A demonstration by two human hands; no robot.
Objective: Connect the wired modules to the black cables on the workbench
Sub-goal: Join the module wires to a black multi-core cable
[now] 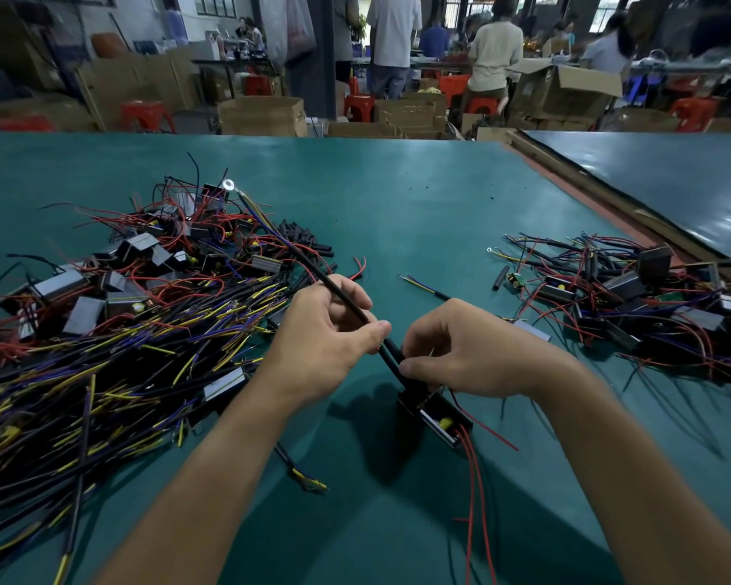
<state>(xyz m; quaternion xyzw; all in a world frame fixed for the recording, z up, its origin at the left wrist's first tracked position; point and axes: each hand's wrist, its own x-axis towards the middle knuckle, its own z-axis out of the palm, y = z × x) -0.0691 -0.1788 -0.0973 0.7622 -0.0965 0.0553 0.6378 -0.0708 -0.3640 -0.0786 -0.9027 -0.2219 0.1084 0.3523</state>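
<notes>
Black cables (102, 373) and wired modules (60, 285) lay heaped on the left of the green workbench (397, 196), within easy reach, while a smaller tangle (634, 301) sat well apart on the right, probably finished sets. Between them the left hand (326, 335) pinched one cable (334, 289) between thumb and fingers to steady it as the right hand (465, 352) pinched its lower end at a module (437, 415), apparently mating them; the module's red leads (475, 479) trailed toward the worker.

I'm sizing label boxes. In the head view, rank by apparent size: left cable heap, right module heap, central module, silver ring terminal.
Largest first:
left cable heap
right module heap
central module
silver ring terminal
</notes>
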